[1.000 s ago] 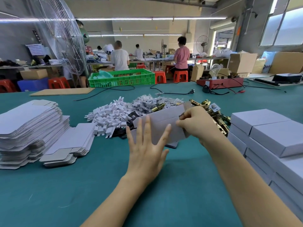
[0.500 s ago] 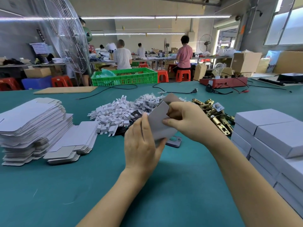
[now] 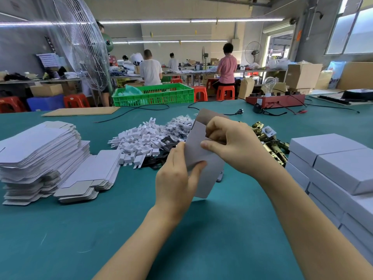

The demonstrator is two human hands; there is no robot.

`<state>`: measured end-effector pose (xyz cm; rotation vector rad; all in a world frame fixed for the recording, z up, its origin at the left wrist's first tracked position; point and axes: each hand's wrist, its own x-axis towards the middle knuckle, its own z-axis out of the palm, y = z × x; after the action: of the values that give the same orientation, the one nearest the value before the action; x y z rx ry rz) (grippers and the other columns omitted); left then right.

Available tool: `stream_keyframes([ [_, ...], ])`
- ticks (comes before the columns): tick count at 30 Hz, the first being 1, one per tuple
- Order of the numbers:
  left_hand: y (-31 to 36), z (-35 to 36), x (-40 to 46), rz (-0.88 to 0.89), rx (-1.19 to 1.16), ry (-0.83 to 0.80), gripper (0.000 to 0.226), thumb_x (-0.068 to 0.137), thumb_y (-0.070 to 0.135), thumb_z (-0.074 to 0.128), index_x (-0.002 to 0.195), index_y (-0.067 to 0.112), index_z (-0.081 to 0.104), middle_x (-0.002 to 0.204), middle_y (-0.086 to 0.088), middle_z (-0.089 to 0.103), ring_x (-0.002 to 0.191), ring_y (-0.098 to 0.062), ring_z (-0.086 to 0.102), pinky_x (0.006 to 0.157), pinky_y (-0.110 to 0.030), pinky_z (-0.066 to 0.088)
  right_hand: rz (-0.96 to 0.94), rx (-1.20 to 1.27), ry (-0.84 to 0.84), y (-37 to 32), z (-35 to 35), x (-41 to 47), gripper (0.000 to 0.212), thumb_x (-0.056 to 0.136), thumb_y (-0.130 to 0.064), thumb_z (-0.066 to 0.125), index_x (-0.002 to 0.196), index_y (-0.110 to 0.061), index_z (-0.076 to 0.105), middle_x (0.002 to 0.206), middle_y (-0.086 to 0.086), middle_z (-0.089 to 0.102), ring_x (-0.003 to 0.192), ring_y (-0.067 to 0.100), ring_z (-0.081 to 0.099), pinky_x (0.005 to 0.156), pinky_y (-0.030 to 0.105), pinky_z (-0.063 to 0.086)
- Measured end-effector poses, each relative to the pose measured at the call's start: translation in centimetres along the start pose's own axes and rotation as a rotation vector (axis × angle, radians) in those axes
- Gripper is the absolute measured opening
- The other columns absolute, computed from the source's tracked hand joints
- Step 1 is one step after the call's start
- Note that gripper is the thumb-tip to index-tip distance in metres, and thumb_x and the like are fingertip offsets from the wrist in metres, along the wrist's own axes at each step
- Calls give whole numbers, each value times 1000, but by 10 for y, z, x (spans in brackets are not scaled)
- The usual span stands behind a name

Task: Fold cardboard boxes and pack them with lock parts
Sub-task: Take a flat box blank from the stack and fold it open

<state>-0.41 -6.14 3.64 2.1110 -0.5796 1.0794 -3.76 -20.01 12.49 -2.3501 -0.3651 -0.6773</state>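
A grey cardboard box blank (image 3: pixel 210 174) stands upright above the green table (image 3: pixel 222 229), partly opened into a sleeve. My left hand (image 3: pixel 177 178) grips its lower left side, thumb across the front panel. My right hand (image 3: pixel 232 144) grips the upper end, fingers curled over a brown inner flap (image 3: pixel 203 116). Behind lie white plastic lock parts (image 3: pixel 141 142), small bagged parts (image 3: pixel 179 124), black plates (image 3: pixel 167 142) and brass latch bodies (image 3: pixel 270 142).
Flat box blanks (image 3: pixel 38 154) are stacked at the left, with a lower pile (image 3: pixel 90 174) beside them. Finished grey boxes (image 3: pixel 333 168) are stacked at the right. A green crate (image 3: pixel 153 96), cables and a red tester (image 3: pixel 274 100) sit at the far edge. People work beyond.
The blank went from lying low and flat near the table to standing upright and opening. My left hand changed from flat fingers on it to a grip; my right hand rose to the top flap.
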Motion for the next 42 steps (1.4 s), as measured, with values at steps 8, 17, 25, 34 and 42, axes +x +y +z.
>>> stream_keyframes([
  [8, 1, -8, 10, -215, -435, -127, 17, 90, 33, 56, 97, 17, 56, 85, 8, 67, 72, -18, 62, 61, -38, 48, 21, -25, -156, -3, -15, 0, 13, 89, -19, 67, 92, -12, 57, 91, 0, 69, 86, 15, 64, 76, 30, 51],
  [17, 7, 1, -1, -69, -230, -233, 81, 79, 46, 69, 143, 5, 41, 125, -6, 54, 112, -15, 45, 94, -30, 41, 157, -235, -327, -4, -25, -2, 29, 102, -26, 39, 75, -23, 32, 70, 2, 45, 62, 16, 39, 55, 31, 29],
  [25, 7, 9, -12, -19, 200, -41, 125, 51, 46, 91, 143, -6, 24, 128, -27, 49, 114, -41, 52, 91, -51, 50, 91, -173, -201, -23, -4, -2, 21, 102, -26, 40, 81, -21, 40, 69, 0, 47, 68, 21, 45, 57, 34, 34],
  [34, 13, 2, -1, -358, -247, -86, 95, 62, 39, 88, 141, 18, 40, 124, 2, 52, 105, -17, 52, 79, -32, 46, -73, -39, 372, -14, -8, 1, 44, 81, -43, 71, 107, -10, 59, 93, 3, 58, 83, 16, 54, 73, 27, 44],
  [42, 19, -6, 14, -463, -699, -165, 58, 61, 31, 90, 102, 37, 50, 97, 18, 65, 92, 5, 64, 68, -15, 51, 141, 350, 78, 2, 29, 4, 46, 93, -41, 52, 109, 1, 46, 92, 4, 59, 85, 17, 59, 73, 31, 47],
])
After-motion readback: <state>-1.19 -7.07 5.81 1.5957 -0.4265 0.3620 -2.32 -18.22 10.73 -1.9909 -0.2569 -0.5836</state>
